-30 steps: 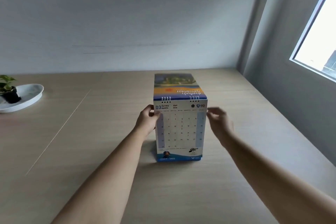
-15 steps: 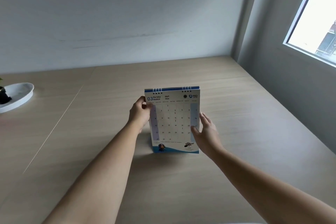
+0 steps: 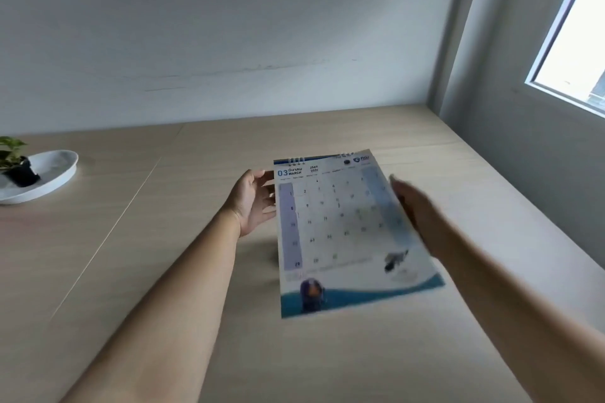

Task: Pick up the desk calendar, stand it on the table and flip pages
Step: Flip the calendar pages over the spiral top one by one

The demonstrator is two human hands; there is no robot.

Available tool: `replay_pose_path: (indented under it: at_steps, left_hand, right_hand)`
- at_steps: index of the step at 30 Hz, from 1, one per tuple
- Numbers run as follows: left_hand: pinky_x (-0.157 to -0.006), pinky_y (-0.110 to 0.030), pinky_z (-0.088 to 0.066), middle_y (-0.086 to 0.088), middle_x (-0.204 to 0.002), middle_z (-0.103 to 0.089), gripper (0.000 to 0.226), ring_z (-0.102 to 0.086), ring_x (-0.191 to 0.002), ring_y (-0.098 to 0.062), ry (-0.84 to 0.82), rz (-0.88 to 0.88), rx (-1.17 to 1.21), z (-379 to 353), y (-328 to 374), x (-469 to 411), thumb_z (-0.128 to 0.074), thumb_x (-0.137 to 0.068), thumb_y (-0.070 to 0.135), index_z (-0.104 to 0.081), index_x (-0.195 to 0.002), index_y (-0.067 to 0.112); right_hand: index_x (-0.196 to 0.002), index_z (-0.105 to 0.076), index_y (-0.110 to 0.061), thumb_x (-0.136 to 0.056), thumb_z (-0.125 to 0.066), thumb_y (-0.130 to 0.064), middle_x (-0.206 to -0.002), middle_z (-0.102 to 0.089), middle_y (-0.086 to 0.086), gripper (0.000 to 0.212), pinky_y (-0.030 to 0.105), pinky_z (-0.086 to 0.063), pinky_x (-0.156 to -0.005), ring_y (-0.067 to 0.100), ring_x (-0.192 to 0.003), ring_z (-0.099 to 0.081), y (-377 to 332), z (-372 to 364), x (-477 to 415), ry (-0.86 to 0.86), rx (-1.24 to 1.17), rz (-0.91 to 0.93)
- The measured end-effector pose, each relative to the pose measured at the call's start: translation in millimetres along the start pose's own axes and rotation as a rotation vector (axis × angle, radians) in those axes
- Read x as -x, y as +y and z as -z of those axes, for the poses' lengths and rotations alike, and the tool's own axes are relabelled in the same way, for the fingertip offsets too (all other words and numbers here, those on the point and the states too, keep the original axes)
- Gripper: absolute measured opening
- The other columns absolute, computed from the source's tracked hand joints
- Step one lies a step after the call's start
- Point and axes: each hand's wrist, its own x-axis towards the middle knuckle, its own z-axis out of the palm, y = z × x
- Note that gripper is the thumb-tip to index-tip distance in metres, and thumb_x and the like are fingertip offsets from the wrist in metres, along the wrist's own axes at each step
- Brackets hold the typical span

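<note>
Two hands were up around the desk calendar [image 3: 340, 232], which sat near the middle of the pale wooden surface [image 3: 163, 271], its March page facing me and tilted, the lower edge swung out toward the near side. The page was smeared with motion blur, worst along its right and bottom. My left hand [image 3: 252, 203] was at the calendar's upper left edge, fingers curled behind it and thumb toward the front; that grip looked loosely spread, and I could not tell whether it truly pinched the card. My right hand [image 3: 415, 216] lay along the right edge, too blurred for me to judge its grip. The spiral binding [image 3: 296, 160] showed at the top. Far left on the surface sat a white dish [image 3: 52, 180] holding a small potted plant [image 3: 14, 160]. A window [image 3: 576, 52] was at the right.
</note>
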Motion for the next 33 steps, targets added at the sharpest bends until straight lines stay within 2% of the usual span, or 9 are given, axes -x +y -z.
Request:
replay_pose_path:
  at_steps: [2, 5, 8, 10, 13, 16, 18, 21, 33]
  left_hand:
    - [-0.083, -0.028, -0.050, -0.007, -0.083, -0.063, 0.026, -0.063, -0.077, -0.012, 0.026, -0.060, -0.100, -6.3, 1.9, 1.3, -0.035, -0.096, 0.026, -0.056, -0.085, 0.015]
    - [-0.111, -0.051, -0.030, -0.006, -0.106, -0.063, 0.016, -0.054, -0.111, -0.027, 0.040, -0.029, -0.149, -15.1, -4.7, -0.5, -0.043, -0.092, 0.027, -0.057, -0.093, 0.021]
    - [-0.106, -0.053, -0.033, -0.009, -0.120, -0.064, 0.012, -0.050, -0.122, -0.032, 0.097, -0.076, -0.187, -18.6, -11.1, -3.2, -0.051, -0.093, 0.023, -0.055, -0.104, 0.021]
    - [-0.097, -0.047, -0.037, -0.010, -0.112, -0.066, 0.014, -0.054, -0.115, -0.030, 0.141, -0.101, -0.184, -21.5, -13.4, -6.1, -0.052, -0.093, 0.018, -0.051, -0.108, 0.018]
    - [-0.085, -0.040, -0.041, -0.001, -0.093, -0.065, 0.012, -0.056, -0.099, -0.025, 0.169, -0.128, -0.188, -26.2, -14.0, -10.8, -0.053, -0.093, 0.017, -0.049, -0.105, 0.019]
    - [-0.071, -0.030, -0.046, -0.002, -0.093, -0.065, 0.005, -0.060, -0.082, -0.019, 0.216, -0.148, -0.187, -25.7, -15.0, -16.7, -0.054, -0.093, 0.016, -0.051, -0.093, 0.019]
    - [-0.077, -0.033, -0.048, -0.005, -0.097, -0.065, 0.012, -0.062, -0.085, -0.024, 0.239, -0.147, -0.168, -24.5, -16.5, -20.8, -0.054, -0.093, 0.014, -0.051, -0.084, 0.021]
    - [-0.089, -0.042, -0.049, -0.006, -0.098, -0.064, 0.017, -0.061, -0.094, -0.029, 0.250, -0.145, -0.167, -22.7, -16.7, -25.7, -0.054, -0.093, 0.012, -0.051, -0.079, 0.022]
    - [-0.099, -0.053, -0.049, -0.016, -0.113, -0.068, 0.014, -0.065, -0.105, -0.035, 0.268, -0.168, -0.284, -14.0, -19.5, -25.5, -0.057, -0.090, 0.021, -0.051, -0.079, 0.028]
  right_hand:
    - [-0.070, -0.075, -0.008, -0.084, -0.036, -0.046, -0.046, -0.064, 0.002, 0.057, 0.019, -0.045, -0.041, 0.013, -0.037, -0.057, -31.3, -1.7, -5.9, -0.051, -0.126, 0.079]
    - [-0.091, -0.073, -0.022, -0.092, -0.027, -0.053, -0.048, -0.049, -0.004, 0.055, 0.026, -0.029, -0.052, 0.010, -0.045, -0.038, -59.3, -2.3, -31.6, 0.085, 0.095, 0.235]
    - [-0.111, -0.065, -0.026, -0.096, -0.028, -0.046, -0.080, -0.053, 0.000, 0.044, 0.025, -0.030, -0.060, 0.011, -0.066, -0.043, -72.3, -7.4, -60.0, 0.213, 0.435, 0.310]
    - [-0.127, -0.056, -0.021, -0.098, -0.030, -0.038, -0.123, -0.054, 0.009, 0.043, 0.031, -0.036, -0.086, 0.020, -0.108, -0.047, -70.8, -7.5, -78.5, 0.276, 0.633, 0.374]
    - [-0.140, -0.039, -0.019, -0.098, -0.029, -0.039, -0.151, -0.032, 0.009, 0.048, 0.040, -0.019, -0.113, 0.025, -0.141, -0.020, -51.4, -0.9, -95.3, 0.232, 0.823, 0.235]
    - [-0.137, -0.042, -0.024, -0.096, -0.032, -0.043, -0.147, -0.039, 0.013, 0.047, 0.042, -0.038, -0.097, 0.033, -0.137, -0.029, -24.8, 4.0, -98.8, 0.174, 0.863, 0.149]
    - [-0.139, -0.037, -0.022, -0.094, -0.040, -0.042, -0.146, -0.038, 0.018, 0.050, 0.038, -0.046, -0.083, 0.037, -0.131, -0.038, -8.1, 2.0, -96.6, 0.212, 0.779, 0.088]
    - [-0.142, -0.026, -0.018, -0.093, -0.044, -0.040, -0.143, -0.044, 0.019, 0.057, 0.053, -0.046, -0.093, 0.042, -0.123, -0.048, 15.6, 0.9, -92.1, 0.200, 0.718, -0.046]
    - [-0.131, -0.035, -0.018, -0.093, -0.045, -0.027, -0.131, -0.057, 0.014, 0.040, 0.050, -0.049, -0.090, 0.035, -0.117, -0.054, 37.6, -1.5, -95.0, 0.179, 0.730, -0.045]
